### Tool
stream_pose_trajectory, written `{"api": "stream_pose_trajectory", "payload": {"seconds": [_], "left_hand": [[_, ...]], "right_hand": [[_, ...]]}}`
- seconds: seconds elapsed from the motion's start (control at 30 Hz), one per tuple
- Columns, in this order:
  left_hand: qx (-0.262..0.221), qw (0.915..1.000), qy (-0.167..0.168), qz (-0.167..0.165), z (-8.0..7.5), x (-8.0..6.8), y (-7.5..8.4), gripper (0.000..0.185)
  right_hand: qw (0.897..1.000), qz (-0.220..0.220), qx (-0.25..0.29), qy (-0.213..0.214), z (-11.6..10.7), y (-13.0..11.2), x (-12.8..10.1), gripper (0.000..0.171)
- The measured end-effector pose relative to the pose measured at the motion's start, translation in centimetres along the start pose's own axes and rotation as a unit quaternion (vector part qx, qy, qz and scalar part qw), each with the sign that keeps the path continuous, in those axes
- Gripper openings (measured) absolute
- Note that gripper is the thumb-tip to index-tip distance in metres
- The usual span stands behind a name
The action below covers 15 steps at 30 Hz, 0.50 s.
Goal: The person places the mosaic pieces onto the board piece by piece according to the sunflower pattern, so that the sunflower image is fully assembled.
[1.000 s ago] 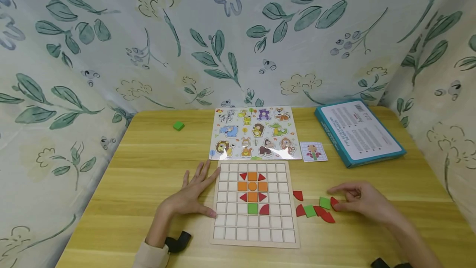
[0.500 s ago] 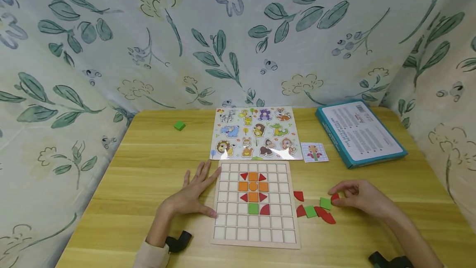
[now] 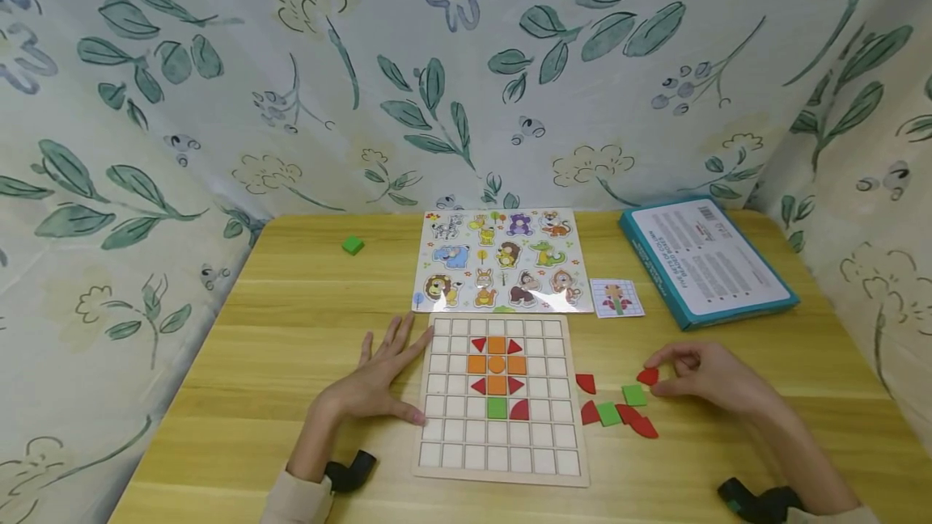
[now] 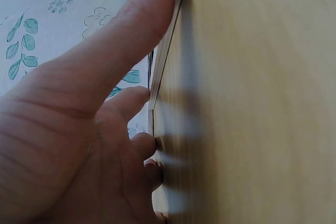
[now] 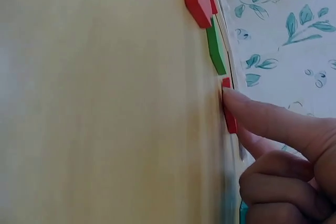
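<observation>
In the head view, my left hand lies with spread fingers along the left edge of the wooden grid board; its thumb touches the board's edge in the left wrist view. On the board are orange squares, an orange circle, small red triangles, a green square and a red quarter-circle tile. To the right, my right hand pinches another red quarter-circle tile between thumb and index finger, low over the table; the right wrist view shows this tile at the thumb tip.
Loose tiles lie right of the board, including a green square and several red pieces. Behind are an animal puzzle sheet, a pattern card and a blue-edged box. One green tile sits at back left.
The red tile at my right fingertips has shifted slightly away from me and left, past the green square, which has turned a little. My left hand stays put.
</observation>
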<state>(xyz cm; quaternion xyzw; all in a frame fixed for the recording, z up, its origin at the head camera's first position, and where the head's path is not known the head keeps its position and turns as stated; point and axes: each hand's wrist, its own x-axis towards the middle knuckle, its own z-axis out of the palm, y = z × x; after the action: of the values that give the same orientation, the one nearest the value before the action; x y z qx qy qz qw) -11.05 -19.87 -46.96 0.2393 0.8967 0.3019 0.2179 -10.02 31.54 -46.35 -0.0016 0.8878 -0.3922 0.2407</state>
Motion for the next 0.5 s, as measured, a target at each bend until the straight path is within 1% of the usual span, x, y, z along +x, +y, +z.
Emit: {"api": "stream_pose_trajectory", "payload": {"seconds": [0.13,0.2,0.33,0.4,0.5], "left_hand": [[0.001,1.0000,0.001,-0.001,-0.01,0.00,-0.03,0.124],[0.000,1.0000,0.001,-0.002,0.00,0.00,-0.06,0.124],[-0.002,1.0000,0.001,-0.002,0.02,-0.01,-0.07,0.124],[-0.001,1.0000,0.000,-0.001,0.02,-0.01,-0.05,0.124],[-0.001,1.0000,0.000,0.000,-0.02,-0.03,0.00,0.124]], "right_hand": [[1.000,0.005,-0.004,0.026,0.24,-0.66,0.46,0.046],[1.000,-0.005,0.006,0.024,0.21,-0.78,0.55,0.046],[0.999,-0.032,0.028,0.007,0.08,-0.77,0.67,0.044],[0.999,-0.031,0.025,0.008,0.14,-0.79,0.74,0.043],[1.000,-0.018,0.013,0.021,0.35,-0.94,0.89,0.044]]}}
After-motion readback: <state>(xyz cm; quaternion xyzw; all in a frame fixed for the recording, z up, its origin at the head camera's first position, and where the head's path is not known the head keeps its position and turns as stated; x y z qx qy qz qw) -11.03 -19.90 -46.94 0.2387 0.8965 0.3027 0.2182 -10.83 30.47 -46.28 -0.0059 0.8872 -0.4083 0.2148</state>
